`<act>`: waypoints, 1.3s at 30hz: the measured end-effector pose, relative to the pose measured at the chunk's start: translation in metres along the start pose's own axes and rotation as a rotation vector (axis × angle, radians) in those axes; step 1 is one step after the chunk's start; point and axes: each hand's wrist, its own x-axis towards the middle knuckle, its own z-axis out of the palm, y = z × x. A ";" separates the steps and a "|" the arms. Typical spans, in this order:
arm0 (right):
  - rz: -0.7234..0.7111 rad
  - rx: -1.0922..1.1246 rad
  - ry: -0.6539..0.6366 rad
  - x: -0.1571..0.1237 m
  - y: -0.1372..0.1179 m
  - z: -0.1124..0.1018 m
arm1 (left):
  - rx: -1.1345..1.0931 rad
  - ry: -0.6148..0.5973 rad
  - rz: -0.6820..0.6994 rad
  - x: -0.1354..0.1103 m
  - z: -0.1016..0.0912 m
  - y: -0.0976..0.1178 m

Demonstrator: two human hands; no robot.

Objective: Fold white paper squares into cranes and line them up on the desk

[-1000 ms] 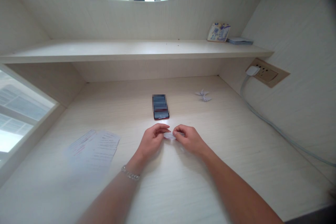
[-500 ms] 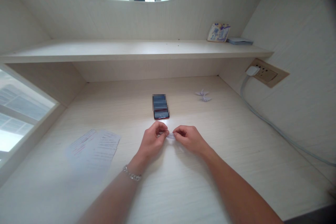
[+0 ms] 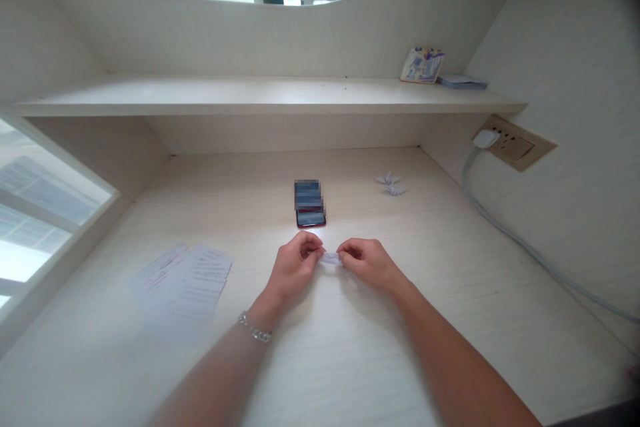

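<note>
Between my two hands is a small folded piece of white paper [image 3: 330,258], held just above the desk. My left hand [image 3: 299,260], with a silver chain bracelet [image 3: 254,329] on the wrist, pinches its left end between thumb and fingers. The right end is pinched by my right hand [image 3: 367,262]. My fingers hide much of the paper, so its full shape cannot be made out. Right beyond my left hand lies a smartphone [image 3: 311,219], its screen partly blurred out. Two folded paper cranes [image 3: 393,191] rest farther back on the right.
Written-on paper sheets [image 3: 205,280] lie on the desk [image 3: 240,193] at the left. A shelf [image 3: 250,90] crosses the back, bearing a colourful packet [image 3: 423,65] and a flat stack [image 3: 463,82]. At the right, a cable [image 3: 520,247] hangs from a wall socket [image 3: 520,145].
My right hand has moved slightly away from my left, so more of the folded paper shows between them. The whole view has shifted a little.
</note>
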 end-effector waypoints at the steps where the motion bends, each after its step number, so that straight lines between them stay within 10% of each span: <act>1: 0.011 0.001 0.009 0.001 0.002 -0.001 | 0.003 0.012 -0.003 0.001 -0.002 0.000; 14: -0.038 0.061 0.003 -0.003 -0.010 0.010 | 0.016 -0.074 0.018 -0.001 0.002 -0.001; 20: 0.147 0.487 0.178 0.004 0.000 0.021 | -0.162 0.167 -0.066 0.002 0.004 -0.006; 26: 0.162 0.705 0.245 0.004 -0.004 0.031 | -0.038 0.064 -0.064 -0.003 0.013 0.002; 39: 0.057 0.397 0.250 -0.002 -0.011 0.034 | 0.025 0.202 -0.050 -0.003 0.011 0.000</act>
